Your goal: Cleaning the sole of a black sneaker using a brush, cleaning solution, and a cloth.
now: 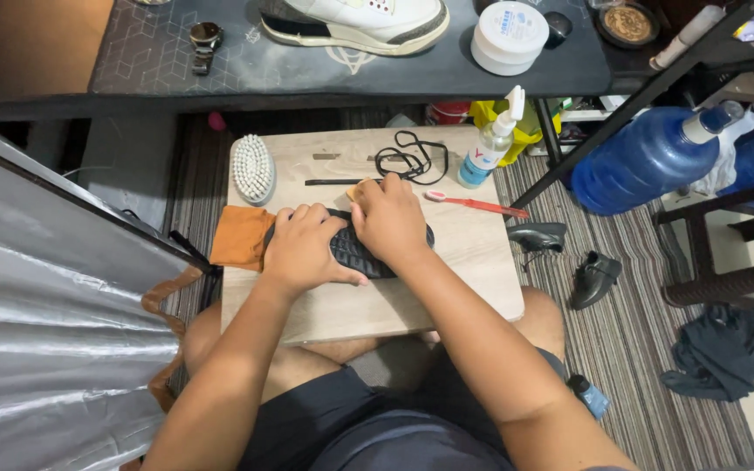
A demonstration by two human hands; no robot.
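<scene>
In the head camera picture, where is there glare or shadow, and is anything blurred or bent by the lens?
Head view: light is even and soft; the silver sheet at the left shows bright sheen; under the dark table lies deep shadow. The left hand, right hand and black shoe sole are sharp. The table edge bows slightly, a wide-lens effect.

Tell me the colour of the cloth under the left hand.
Orange-brown cloth, seen in the head view.

Bare forearms, dark shorts
</scene>
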